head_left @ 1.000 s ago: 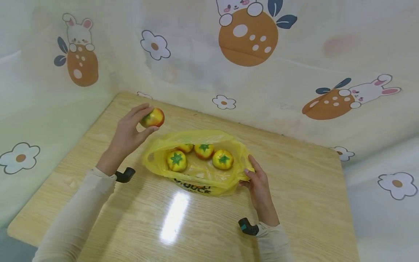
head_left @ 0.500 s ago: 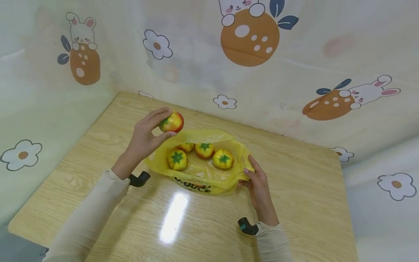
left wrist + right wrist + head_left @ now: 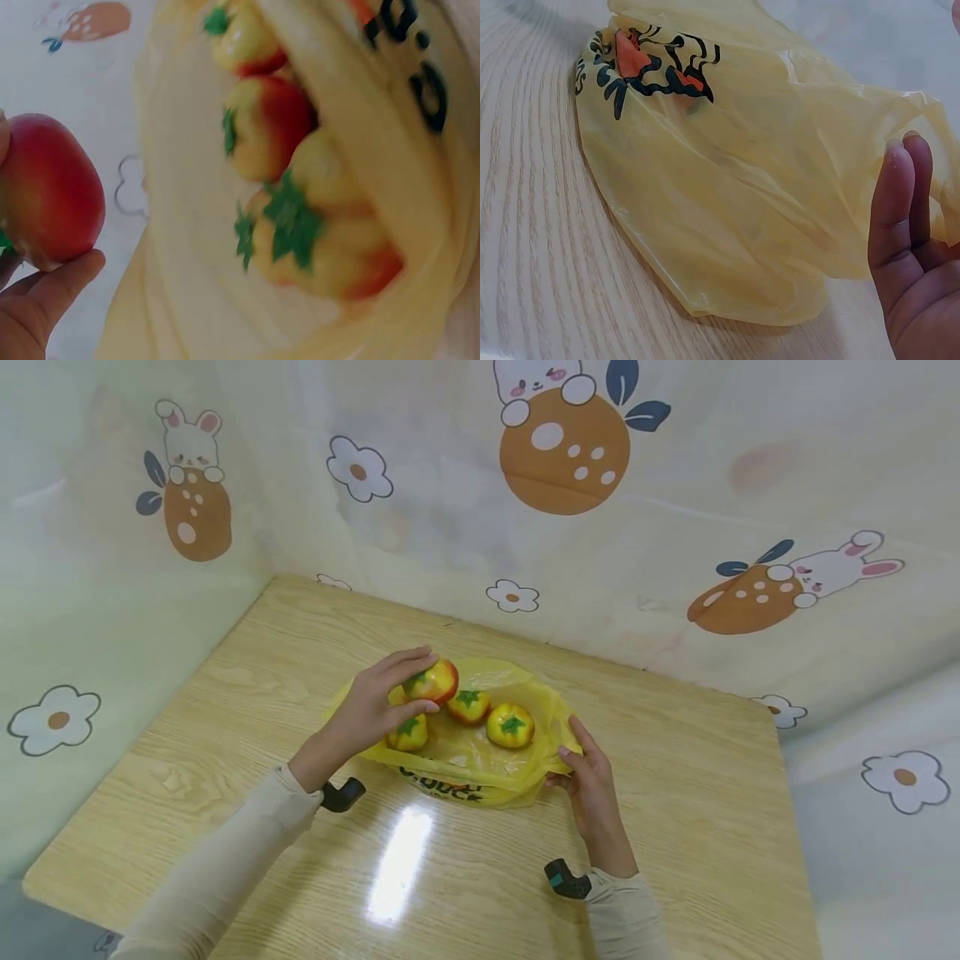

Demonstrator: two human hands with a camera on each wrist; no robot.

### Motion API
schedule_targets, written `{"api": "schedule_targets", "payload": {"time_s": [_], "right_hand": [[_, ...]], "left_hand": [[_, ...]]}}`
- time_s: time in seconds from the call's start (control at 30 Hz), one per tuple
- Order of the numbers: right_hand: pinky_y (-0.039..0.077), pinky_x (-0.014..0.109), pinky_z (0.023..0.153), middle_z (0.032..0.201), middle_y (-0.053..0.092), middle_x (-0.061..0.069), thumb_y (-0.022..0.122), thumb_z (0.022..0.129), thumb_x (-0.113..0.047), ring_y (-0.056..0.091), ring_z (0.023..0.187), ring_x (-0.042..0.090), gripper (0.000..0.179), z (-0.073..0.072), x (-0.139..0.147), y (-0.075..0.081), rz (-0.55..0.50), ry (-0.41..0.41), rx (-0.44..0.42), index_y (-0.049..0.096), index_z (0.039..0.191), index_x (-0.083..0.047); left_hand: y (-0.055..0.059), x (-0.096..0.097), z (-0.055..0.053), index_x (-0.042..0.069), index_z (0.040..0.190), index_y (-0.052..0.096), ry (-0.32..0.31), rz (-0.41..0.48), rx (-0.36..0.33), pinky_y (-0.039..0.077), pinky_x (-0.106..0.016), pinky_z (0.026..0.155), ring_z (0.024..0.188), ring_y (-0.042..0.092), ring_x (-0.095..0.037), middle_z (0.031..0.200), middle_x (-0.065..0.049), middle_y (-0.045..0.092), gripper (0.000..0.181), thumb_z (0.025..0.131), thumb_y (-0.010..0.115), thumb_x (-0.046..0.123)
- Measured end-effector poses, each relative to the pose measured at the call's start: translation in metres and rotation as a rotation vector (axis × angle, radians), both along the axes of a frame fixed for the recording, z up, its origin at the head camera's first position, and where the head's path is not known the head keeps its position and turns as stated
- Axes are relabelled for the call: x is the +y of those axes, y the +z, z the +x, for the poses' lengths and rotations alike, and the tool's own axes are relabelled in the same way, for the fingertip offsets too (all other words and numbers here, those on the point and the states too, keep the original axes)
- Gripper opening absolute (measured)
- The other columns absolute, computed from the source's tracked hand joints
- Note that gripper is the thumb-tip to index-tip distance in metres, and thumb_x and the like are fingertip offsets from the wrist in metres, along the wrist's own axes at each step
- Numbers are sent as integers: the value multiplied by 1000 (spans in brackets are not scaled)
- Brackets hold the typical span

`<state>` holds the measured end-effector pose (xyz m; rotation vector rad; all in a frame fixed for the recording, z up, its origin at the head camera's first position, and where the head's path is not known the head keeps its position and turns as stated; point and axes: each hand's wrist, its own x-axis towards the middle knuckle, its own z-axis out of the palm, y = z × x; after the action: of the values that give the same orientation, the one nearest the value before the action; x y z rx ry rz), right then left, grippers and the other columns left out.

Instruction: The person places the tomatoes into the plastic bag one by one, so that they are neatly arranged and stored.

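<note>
My left hand [image 3: 367, 706] holds a yellow-and-red tomato [image 3: 441, 681] with a green leafy top, between thumb and fingers. It is over the left part of an open yellow plastic bag [image 3: 517, 789] that has dark printing. Inside the bag lie several similar tomatoes [image 3: 512, 725], seen closer in the left wrist view as a row of tomatoes [image 3: 266, 127]. Part of them is covered by my left hand in the head view. My right hand [image 3: 596, 793] grips the bag's right edge by the handle, thumb on one side and fingers on the other.
Everything rests on a light wooden table [image 3: 697, 827]. A patterned curtain [image 3: 420, 543] with rabbits and flowers stands along the table's back and left side. Black wrist mounts [image 3: 567, 880] stick out from both forearms.
My left hand has carried the tomato to the right and down, from beside the bag to over its opening. My right hand keeps its hold on the bag's edge.
</note>
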<state>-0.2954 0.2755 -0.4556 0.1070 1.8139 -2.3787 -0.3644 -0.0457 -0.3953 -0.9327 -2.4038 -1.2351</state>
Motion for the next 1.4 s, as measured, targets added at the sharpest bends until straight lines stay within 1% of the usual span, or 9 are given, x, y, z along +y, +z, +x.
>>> {"api": "schedule_targets", "payload": {"time_s": [0.1, 0.3, 0.47, 0.57, 0.67, 0.77, 1.07, 1.2, 1.4], "right_hand": [[56, 22, 63, 119, 61, 7, 44, 103, -9, 64, 71, 7, 60, 1, -1, -1, -2, -1, -3, 17, 157, -7], [56, 22, 63, 113, 62, 4, 43, 104, -9, 64, 71, 7, 59, 2, -2, -4, -10, 5, -7, 17, 157, -7], [56, 21, 63, 116, 61, 4, 43, 104, -10, 64, 72, 6, 59, 3, -2, -6, -11, -3, -4, 17, 157, -7], [56, 21, 65, 119, 60, 5, 43, 104, -9, 64, 72, 6, 59, 3, -2, -6, -10, -10, -16, 18, 157, -7], [56, 22, 67, 123, 59, 6, 42, 104, -9, 65, 74, 6, 59, 3, -2, -6, -8, -9, -23, 17, 157, -7], [57, 23, 68, 125, 58, 7, 42, 104, -9, 65, 75, 6, 58, 4, -2, -6, -5, -9, -17, 17, 157, -7], [57, 24, 70, 123, 60, 6, 42, 104, -10, 65, 77, 6, 57, 3, -2, -6, 5, -9, -22, 19, 157, -7], [57, 24, 70, 123, 59, 7, 42, 104, -10, 65, 78, 6, 57, 3, -2, -7, 12, -12, -28, 20, 156, -7], [56, 24, 70, 131, 53, 10, 41, 104, -9, 63, 84, 7, 56, 2, -2, -8, 12, -11, -25, 20, 156, -7]], "left_hand": [[-6, 7, 5, 0, 132, 59, -51, -33, -36, 50, -42, 99, 128, 53, -34, 139, -20, 54, 58, 79, 80, 13], [-19, 17, 13, 5, 134, 59, -105, -124, -97, 50, -41, 99, 128, 54, -32, 140, -18, 54, 58, 81, 80, 17], [-33, 24, 14, 8, 137, 57, -156, -247, -129, 48, -43, 102, 130, 52, -32, 143, -17, 52, 58, 84, 77, 23], [-40, 26, 13, 8, 139, 55, -170, -287, -147, 46, -45, 103, 132, 49, -34, 145, -18, 49, 58, 87, 75, 24], [-45, 29, 12, 9, 140, 54, -162, -308, -159, 45, -46, 105, 133, 47, -34, 146, -17, 48, 58, 88, 74, 25], [-49, 31, 11, 9, 140, 53, -154, -335, -156, 44, -46, 106, 134, 46, -34, 146, -17, 47, 58, 89, 73, 24], [-56, 32, 8, 8, 140, 53, -131, -441, -156, 41, -49, 108, 135, 44, -38, 146, -20, 46, 56, 90, 72, 23], [-58, 34, 6, 9, 141, 52, -118, -485, -141, 38, -52, 110, 135, 44, -38, 145, -19, 47, 57, 90, 72, 26], [-64, 36, 3, 9, 140, 53, -108, -536, -97, 37, -54, 110, 131, 47, -37, 141, -18, 51, 58, 89, 72, 30]]}}
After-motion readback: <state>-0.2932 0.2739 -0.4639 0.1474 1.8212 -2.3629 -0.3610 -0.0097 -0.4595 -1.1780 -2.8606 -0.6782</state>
